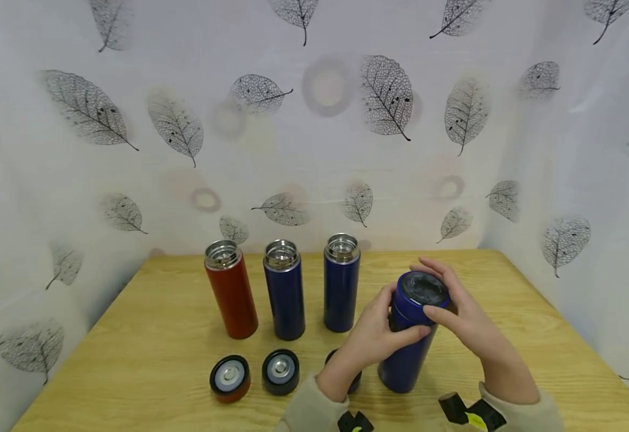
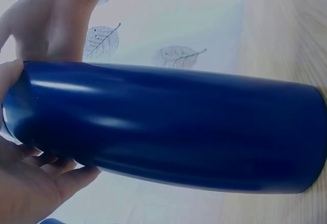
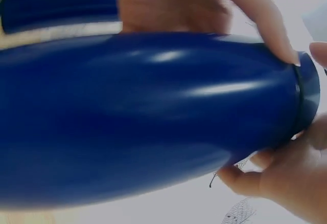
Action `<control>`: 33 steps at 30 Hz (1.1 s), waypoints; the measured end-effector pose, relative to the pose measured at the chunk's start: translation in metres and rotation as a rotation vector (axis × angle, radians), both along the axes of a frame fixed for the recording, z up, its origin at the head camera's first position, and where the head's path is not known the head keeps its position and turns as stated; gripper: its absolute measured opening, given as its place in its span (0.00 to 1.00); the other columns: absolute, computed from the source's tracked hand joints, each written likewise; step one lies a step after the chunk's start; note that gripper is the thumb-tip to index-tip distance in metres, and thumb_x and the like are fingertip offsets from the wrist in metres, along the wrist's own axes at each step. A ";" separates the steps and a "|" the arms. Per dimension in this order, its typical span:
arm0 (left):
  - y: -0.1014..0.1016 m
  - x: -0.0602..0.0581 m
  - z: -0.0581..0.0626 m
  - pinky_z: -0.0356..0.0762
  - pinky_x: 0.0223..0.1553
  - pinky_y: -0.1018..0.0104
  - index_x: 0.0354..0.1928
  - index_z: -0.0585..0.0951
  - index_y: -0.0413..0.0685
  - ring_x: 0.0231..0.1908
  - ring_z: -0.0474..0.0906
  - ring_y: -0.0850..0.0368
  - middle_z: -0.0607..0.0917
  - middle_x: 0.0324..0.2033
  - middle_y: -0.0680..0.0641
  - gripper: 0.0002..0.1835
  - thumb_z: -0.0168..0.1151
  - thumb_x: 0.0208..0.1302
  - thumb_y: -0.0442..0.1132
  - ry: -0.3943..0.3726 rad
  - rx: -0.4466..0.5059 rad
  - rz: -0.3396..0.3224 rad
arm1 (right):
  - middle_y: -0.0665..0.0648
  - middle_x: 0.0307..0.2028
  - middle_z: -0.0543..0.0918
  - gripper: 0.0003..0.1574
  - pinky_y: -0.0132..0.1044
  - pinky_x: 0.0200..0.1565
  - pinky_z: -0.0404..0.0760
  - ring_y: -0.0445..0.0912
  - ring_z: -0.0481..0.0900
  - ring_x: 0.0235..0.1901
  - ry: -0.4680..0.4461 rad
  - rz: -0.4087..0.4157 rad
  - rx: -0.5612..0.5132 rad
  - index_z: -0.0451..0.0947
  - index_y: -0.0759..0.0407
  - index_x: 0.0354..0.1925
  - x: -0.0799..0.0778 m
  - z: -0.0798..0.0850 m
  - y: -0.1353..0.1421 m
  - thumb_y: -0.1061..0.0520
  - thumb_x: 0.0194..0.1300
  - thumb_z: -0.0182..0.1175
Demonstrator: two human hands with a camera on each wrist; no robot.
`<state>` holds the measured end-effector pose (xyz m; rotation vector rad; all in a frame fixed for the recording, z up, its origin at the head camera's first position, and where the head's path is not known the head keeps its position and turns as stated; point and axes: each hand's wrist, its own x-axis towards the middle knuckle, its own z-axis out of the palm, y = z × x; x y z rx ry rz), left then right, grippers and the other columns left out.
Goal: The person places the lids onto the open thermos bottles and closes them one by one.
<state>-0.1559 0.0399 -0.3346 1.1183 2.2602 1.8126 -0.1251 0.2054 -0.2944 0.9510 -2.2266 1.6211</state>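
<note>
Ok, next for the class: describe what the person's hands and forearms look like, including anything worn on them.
Both the left hand and right hand are bare, without gloves. Each forearm wears a pale beige sleeve: left sleeve, right sleeve. Black, blocky devices sit at the left wrist and right wrist, each showing a yellow patch.

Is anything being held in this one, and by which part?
Yes, the capped blue bottle: the left hand grips its upper body just below the lid, and the right hand holds it around the lid.
</note>
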 end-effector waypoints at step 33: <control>0.002 -0.002 -0.002 0.72 0.41 0.71 0.60 0.62 0.49 0.44 0.71 0.65 0.74 0.47 0.53 0.34 0.65 0.52 0.44 -0.020 -0.008 0.015 | 0.61 0.54 0.66 0.45 0.25 0.48 0.67 0.41 0.68 0.51 0.049 0.008 -0.004 0.45 0.70 0.64 0.000 0.002 0.004 0.78 0.50 0.54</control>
